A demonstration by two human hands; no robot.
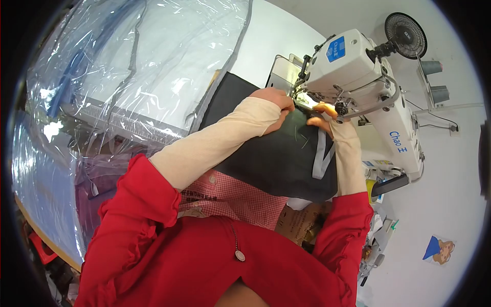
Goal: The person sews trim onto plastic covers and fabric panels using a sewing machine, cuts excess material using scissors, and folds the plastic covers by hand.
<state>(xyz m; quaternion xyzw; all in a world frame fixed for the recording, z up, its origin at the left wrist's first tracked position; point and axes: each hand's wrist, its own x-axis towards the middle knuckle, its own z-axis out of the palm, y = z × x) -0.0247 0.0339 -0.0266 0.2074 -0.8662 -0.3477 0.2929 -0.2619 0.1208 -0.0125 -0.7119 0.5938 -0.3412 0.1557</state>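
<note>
A piece of black fabric (250, 148) lies under the needle area of a white sewing machine (350, 64) and drapes toward my lap. My left hand (275, 107) is closed on the fabric just left of the lit needle area, fingers bent and thumb lower. On the other side, my right hand (326, 116) pinches the fabric edge close to the machine; its fingertips are partly hidden. A light grey strap (321, 156) hangs in a loop on the fabric below my right hand. Pale loose threads (303, 137) lie between both hands.
Clear plastic sheeting (169, 46) covers the table's left side, with a ruler (128, 122) beneath it. A small black fan (405, 35) and grey thread spools (434, 67) stand beyond the machine. A red checked cloth (240, 197) hangs below the black fabric.
</note>
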